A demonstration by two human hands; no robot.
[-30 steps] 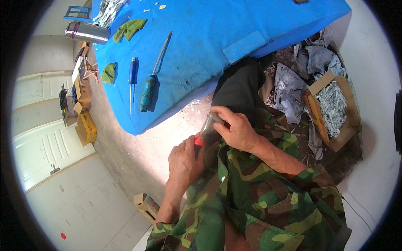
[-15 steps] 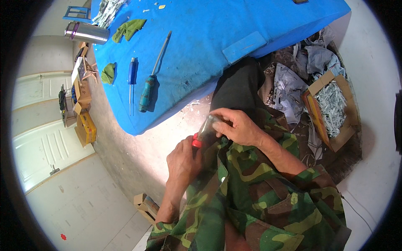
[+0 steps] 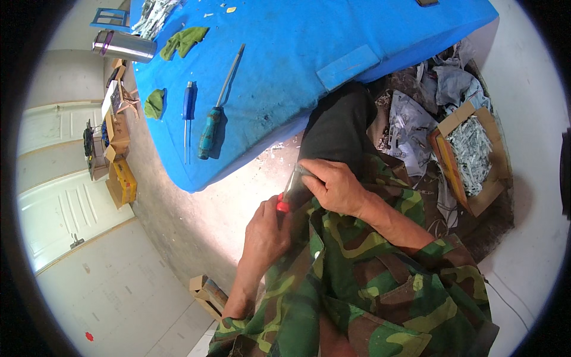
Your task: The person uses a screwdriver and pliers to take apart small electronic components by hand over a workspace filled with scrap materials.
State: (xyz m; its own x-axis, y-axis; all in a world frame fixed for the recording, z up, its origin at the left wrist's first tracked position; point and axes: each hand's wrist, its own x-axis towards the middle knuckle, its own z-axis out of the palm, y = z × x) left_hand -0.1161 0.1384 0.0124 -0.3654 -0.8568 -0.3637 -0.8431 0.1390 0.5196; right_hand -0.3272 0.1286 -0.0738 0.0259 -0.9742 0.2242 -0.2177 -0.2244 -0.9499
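My left hand [image 3: 266, 233] is closed around the red handle of a small tool [image 3: 282, 206] held over my lap. My right hand [image 3: 335, 185] grips a small grey metal piece [image 3: 297, 176] at the tool's upper end. Both hands sit close together just below the edge of the blue cloth-covered table [image 3: 333, 35]. My camouflage jacket [image 3: 369, 285] fills the lower middle.
On the blue cloth lie a teal-handled screwdriver [image 3: 209, 132], a thin blue-handled screwdriver [image 3: 188, 106], green rags [image 3: 184, 39] and a steel flask [image 3: 124, 45]. A cardboard box of metal scraps [image 3: 473, 156] stands at right beside crumpled paper [image 3: 410, 122]. Boxes [image 3: 121, 178] line the left wall.
Both hands have shifted slightly up and to the right, staying on the tool and the metal piece. Nothing else has moved.
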